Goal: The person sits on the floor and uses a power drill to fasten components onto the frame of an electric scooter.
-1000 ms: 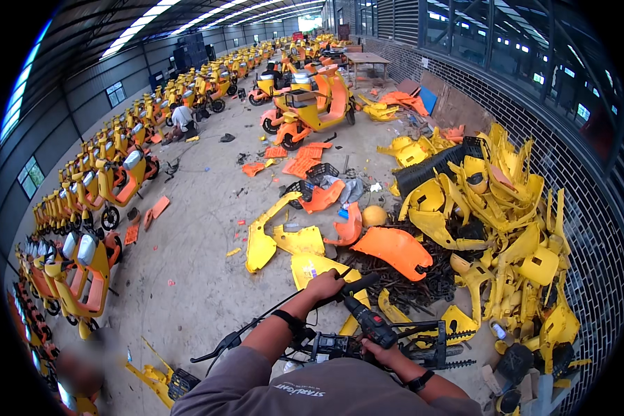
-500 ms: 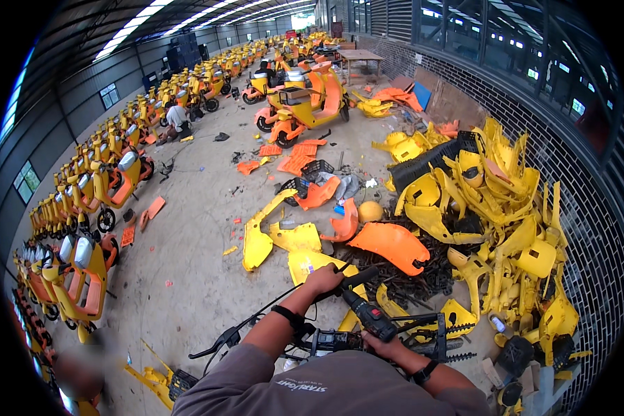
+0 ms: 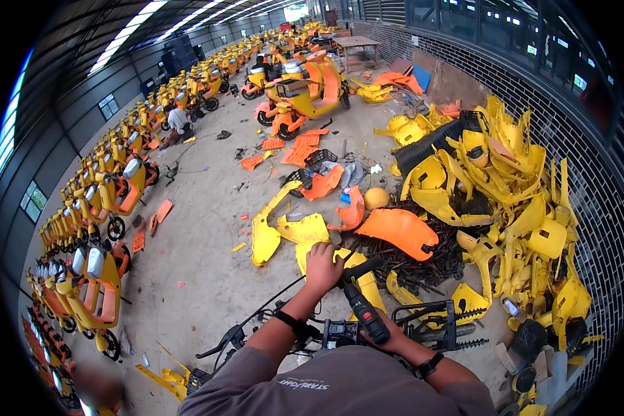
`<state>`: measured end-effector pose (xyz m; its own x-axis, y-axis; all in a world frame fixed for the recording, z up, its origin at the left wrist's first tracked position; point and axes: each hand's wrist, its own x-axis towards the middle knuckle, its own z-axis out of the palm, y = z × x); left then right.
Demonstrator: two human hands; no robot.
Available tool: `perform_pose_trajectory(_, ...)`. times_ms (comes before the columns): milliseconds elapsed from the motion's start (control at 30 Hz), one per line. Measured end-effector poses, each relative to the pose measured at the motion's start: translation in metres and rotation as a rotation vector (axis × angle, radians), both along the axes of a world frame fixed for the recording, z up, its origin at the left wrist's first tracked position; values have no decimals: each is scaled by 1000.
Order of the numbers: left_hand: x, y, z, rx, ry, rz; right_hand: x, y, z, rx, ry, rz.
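Note:
My right hand is closed around a black cordless drill with red marks. The drill's nose points up and left, close to the black handlebar grip. My left hand is closed over the handlebar beside that grip, its fingertips partly hidden. Below both arms lies a stripped black scooter frame with bare cables, and a brake lever sticks out to the left. My torso hides much of the frame, and the drill's tip is hard to make out.
A big heap of yellow plastic body panels lies at right by the brick wall. An orange panel rests on dark metal parts ahead. Rows of yellow scooters line the left side. A person crouches far left; another head is at lower left.
The view has shifted slightly. Against the frame, both hands stay in nearly the same place, with the drill still in my right hand; the left hand's fingers look a little more raised.

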<state>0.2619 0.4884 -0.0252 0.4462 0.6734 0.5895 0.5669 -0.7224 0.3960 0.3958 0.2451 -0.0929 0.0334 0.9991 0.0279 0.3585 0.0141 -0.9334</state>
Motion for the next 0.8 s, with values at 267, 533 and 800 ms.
perform_pose_trajectory(267, 1, -83, 20, -311, 394, -827, 4, 10, -29, 41, -67, 43)
perform_pose_trajectory(533, -3, -63, -4, -412, 205, -873, 0, 20, 7, -43, -27, 20)
perform_pose_trajectory(800, -10, -48, 2, -483, 248, -771, 5, 13, 17, 16, 12, -43)
